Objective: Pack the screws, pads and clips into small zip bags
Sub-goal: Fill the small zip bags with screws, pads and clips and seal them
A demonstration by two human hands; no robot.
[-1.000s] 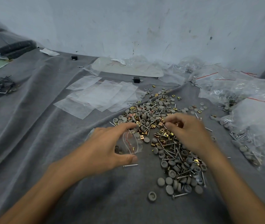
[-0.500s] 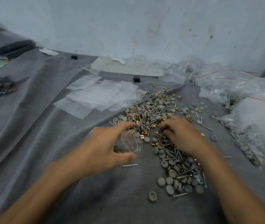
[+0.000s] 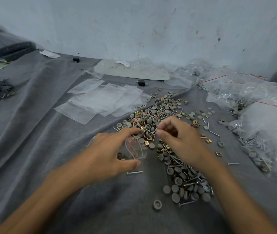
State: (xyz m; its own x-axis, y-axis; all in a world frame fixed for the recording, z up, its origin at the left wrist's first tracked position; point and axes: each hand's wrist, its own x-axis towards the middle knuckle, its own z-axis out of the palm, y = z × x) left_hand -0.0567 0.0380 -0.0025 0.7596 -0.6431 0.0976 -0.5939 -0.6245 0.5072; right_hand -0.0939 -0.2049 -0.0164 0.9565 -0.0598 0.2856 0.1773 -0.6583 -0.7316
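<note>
left hand (image 3: 107, 154): low, thumb and forefinger gripping zip bag (image 3: 137, 149) | right hand (image 3: 180, 139): over parts pile (image 3: 151, 115), fingertips pinched, contents unclear

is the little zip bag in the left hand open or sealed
Open. The left hand holds the zip bag with its mouth spread; the red zip line bows into a loop instead of lying flat.

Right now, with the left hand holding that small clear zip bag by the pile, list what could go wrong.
1. The left hand holds the small clear zip bag open between finger and thumb; its mouth could sag and parts miss.
2. The right hand pinches above the mixed pile of grey pads, silver screws and brass clips; a wrong piece might come along.
</note>
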